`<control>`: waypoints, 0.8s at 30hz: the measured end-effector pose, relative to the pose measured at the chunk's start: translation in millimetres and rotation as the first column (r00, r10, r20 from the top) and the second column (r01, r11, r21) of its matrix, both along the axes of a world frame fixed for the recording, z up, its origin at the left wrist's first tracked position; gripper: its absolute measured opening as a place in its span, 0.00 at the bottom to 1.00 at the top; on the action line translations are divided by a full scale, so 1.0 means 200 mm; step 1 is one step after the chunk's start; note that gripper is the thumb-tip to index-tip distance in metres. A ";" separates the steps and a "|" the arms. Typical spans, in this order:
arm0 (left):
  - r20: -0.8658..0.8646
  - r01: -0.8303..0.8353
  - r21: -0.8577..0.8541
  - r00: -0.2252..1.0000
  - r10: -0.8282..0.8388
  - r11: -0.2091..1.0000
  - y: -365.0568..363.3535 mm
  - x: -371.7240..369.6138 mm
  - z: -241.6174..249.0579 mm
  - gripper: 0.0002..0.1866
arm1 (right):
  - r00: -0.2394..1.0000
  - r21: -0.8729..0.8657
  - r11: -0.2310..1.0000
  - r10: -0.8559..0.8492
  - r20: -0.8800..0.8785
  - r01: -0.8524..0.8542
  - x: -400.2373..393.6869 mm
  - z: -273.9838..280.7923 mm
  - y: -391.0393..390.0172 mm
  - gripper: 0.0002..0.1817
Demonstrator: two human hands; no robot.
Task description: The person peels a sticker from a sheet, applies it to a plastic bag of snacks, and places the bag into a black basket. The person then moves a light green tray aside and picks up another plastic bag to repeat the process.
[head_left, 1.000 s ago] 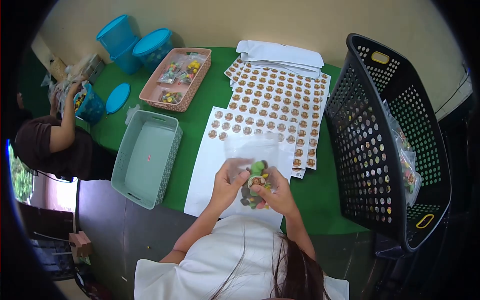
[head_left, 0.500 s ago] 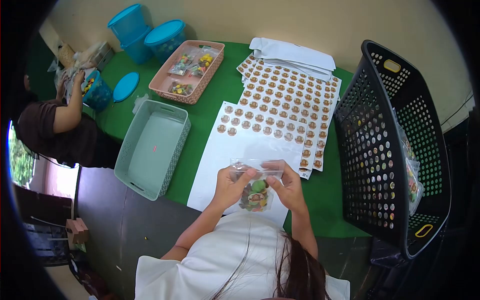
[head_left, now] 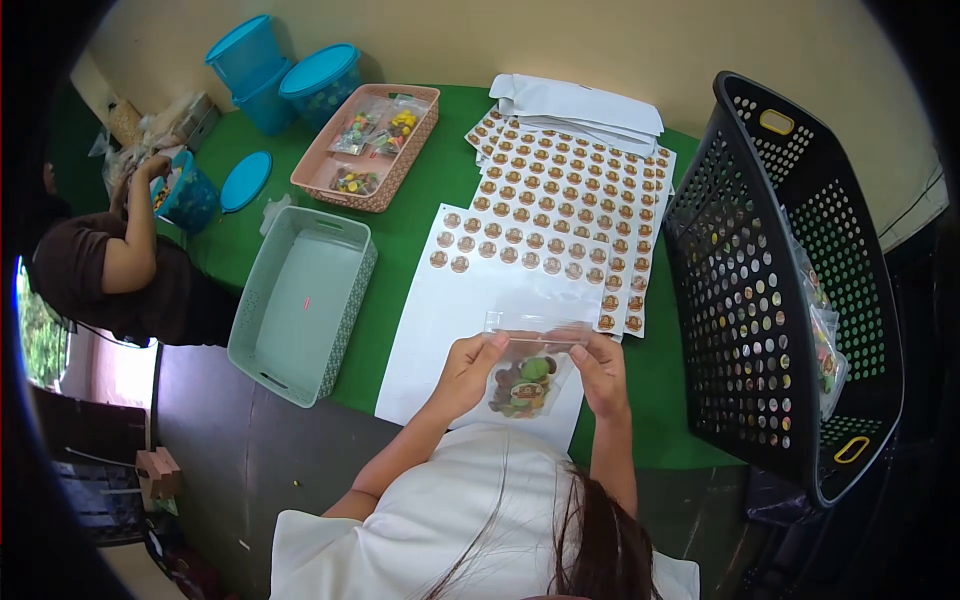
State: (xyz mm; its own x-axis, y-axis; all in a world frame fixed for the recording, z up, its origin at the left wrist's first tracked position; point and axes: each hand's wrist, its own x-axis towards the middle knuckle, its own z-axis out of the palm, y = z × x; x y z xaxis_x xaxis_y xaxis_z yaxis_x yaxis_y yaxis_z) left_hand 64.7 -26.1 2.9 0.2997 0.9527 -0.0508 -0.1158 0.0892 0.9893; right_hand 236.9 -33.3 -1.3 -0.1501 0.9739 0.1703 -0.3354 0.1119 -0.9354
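A clear zip bag [head_left: 522, 384] with green, brown and yellow pieces inside and a round brown label on its front hangs between my hands. My left hand [head_left: 468, 372] pinches the upper left of the bag with thumb and fingers. At the upper right corner, my right hand [head_left: 602, 376] grips the bag the same way. Behind the bag lies a sheet of round stickers [head_left: 420, 320], its lower part bare white, its upper rows still carrying brown labels.
More sticker sheets [head_left: 560, 180] lie beyond. At right stands a tall black basket [head_left: 740, 300] with filled bags inside. Left are a green basket [head_left: 300, 290], a pink basket [head_left: 325, 190] holding filled bags, and blue tubs [head_left: 325, 80]. A co-worker [head_left: 100, 260] reaches into a blue tub [head_left: 190, 195].
My hands have moved apart along the bag's top edge, the right one shifting right, so the bag's top is stretched wider. The co-worker's arm has shifted slightly.
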 end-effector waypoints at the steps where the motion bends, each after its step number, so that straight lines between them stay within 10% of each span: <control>1: 0.040 0.032 -0.037 0.999 -0.031 0.999 0.01 -0.01 0.00 0.18 | 1.000 0.000 1.000 -0.005 -0.002 0.005 0.02 0.00 -0.01 0.11; 6: 0.170 -0.119 0.070 0.980 0.106 0.990 0.01 0.04 -0.05 0.18 | 0.987 -0.068 0.987 -0.137 0.086 0.143 0.03 0.00 -0.01 0.14; 12: -0.128 -0.033 0.379 0.988 0.088 0.925 0.03 -0.01 -0.03 0.26 | 0.885 -0.136 0.875 -0.463 0.049 0.465 0.04 -0.02 0.04 0.15; 20: -0.158 0.071 0.433 0.987 -0.002 0.899 -0.01 0.05 0.04 0.35 | 0.985 0.013 0.994 -0.107 0.136 0.106 -0.09 0.04 -0.05 0.23; 24: 0.156 -0.084 0.023 0.985 0.080 0.996 -0.03 0.04 -0.02 0.26 | 0.987 0.135 0.988 0.055 0.151 -0.076 -0.11 0.10 -0.07 0.23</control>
State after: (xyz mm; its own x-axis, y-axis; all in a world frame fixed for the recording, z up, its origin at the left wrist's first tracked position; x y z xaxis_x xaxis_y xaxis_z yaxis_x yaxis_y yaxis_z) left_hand 71.8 -33.1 -1.7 0.2226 0.9747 0.0186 -0.2733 0.0440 0.9609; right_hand 214.2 -47.7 19.0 -0.2460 0.9293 0.2754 -0.2074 0.2271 -0.9515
